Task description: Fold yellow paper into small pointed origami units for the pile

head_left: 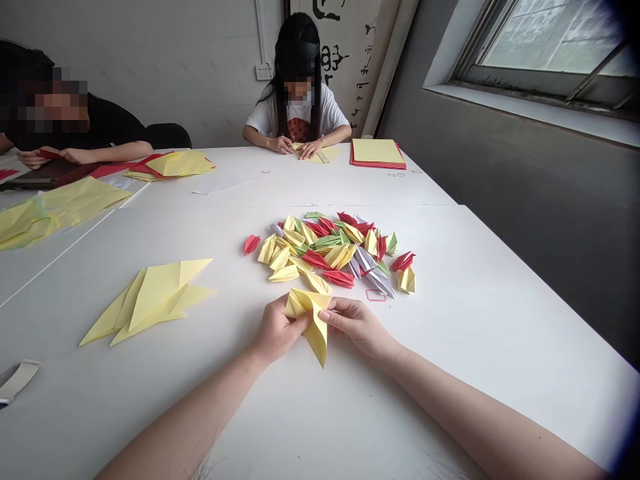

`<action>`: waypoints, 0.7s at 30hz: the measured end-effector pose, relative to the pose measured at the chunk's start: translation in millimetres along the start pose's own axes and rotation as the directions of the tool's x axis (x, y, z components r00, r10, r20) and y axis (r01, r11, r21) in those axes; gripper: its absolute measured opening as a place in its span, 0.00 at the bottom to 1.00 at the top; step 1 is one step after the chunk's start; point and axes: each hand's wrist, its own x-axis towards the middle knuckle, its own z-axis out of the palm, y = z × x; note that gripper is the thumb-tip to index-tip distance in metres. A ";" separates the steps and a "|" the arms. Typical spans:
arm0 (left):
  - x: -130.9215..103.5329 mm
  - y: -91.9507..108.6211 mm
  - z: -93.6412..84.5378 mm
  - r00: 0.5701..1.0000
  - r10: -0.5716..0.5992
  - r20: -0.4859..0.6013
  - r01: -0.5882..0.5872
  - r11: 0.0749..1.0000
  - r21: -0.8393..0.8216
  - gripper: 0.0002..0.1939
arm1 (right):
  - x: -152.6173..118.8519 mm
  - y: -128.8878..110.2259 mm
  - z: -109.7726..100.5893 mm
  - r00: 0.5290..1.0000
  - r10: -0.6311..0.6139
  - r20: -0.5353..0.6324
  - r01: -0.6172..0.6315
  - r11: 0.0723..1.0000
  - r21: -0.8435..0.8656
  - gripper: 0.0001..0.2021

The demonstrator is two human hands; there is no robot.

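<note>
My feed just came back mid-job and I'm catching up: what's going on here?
The person's left hand and right hand hold a partly folded piece of yellow paper between them, one tip pointing back toward the person. Just beyond lies a heap of small folded pieces in red, yellow, green and pale purple. Larger folded yellow sheets lie to the left. Across the table, a co-worker in white bends over a pale sheet; another in black, far left, has something red in hand.

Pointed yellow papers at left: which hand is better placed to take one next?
Probably the left hand: it is nearer the pointed papers, though it and the right hand both hold yellow paper.
</note>
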 end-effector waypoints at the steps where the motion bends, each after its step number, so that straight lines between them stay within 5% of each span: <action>1: -0.2 -0.3 0.1 1.000 -0.019 -0.024 0.019 1.000 0.006 0.07 | -0.5 0.2 0.2 1.000 -0.005 -0.009 0.005 1.000 0.002 0.16; 4: -1.3 -0.1 0.2 0.987 -0.023 -0.157 0.039 0.995 0.097 0.11 | -3.0 0.0 1.8 0.998 -0.026 -0.057 0.027 1.000 0.013 0.18; 6: -2.2 0.6 0.1 0.967 0.120 -0.224 -0.063 0.967 0.246 0.10 | -4.7 -0.5 3.5 0.996 -0.028 -0.080 0.026 0.999 -0.037 0.18; 8: -3.4 1.0 0.0 0.928 0.330 -0.174 -0.245 0.891 0.383 0.06 | -5.6 -0.4 5.2 0.996 -0.024 -0.085 0.013 0.991 -0.135 0.18; 12: -6.9 0.2 0.3 0.820 0.572 0.028 -0.508 0.704 0.496 0.20 | -4.5 3.4 7.3 0.995 -0.011 -0.104 -0.014 0.972 -0.235 0.11; 17: -11.9 -1.6 0.7 0.763 0.623 0.172 -0.602 0.588 0.541 0.25 | -4.1 7.2 8.6 0.995 -0.033 -0.092 0.006 0.962 -0.273 0.08; 21: -13.9 -1.4 3.2 0.783 0.599 0.168 -0.586 0.620 0.522 0.24 | -5.6 6.1 9.5 0.992 -0.010 -0.123 -0.030 0.946 -0.322 0.09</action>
